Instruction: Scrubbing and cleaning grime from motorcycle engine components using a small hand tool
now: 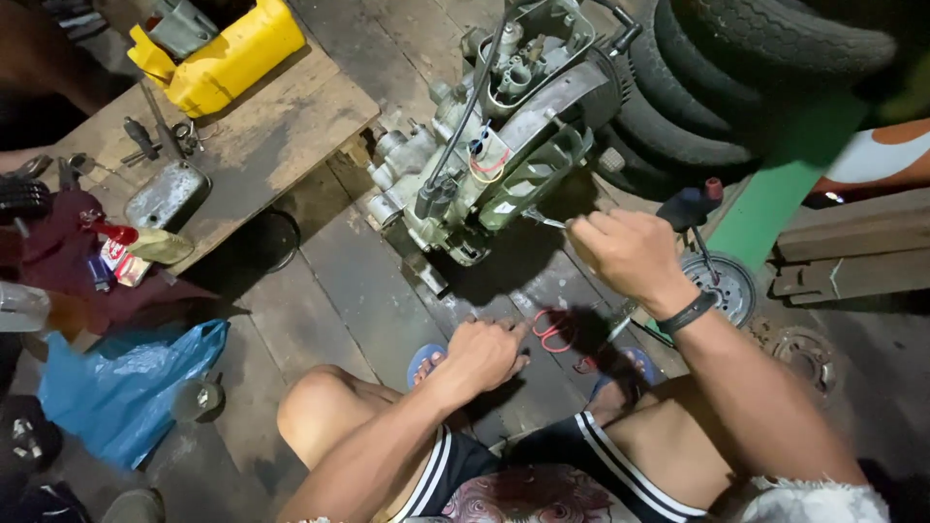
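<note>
Head view: right hand [630, 254] grips thin metal tool [545, 221] against grey metal engine block [484, 145], covers off, unassembled; left hand [484, 353] rests loosely curled, empty, on plank floor [339, 281].

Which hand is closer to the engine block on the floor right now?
Right. The right hand holds a thin metal tool whose tip touches the engine block. The left hand rests lower down on the wooden floor, near the red-handled pliers, apart from the engine.
</note>
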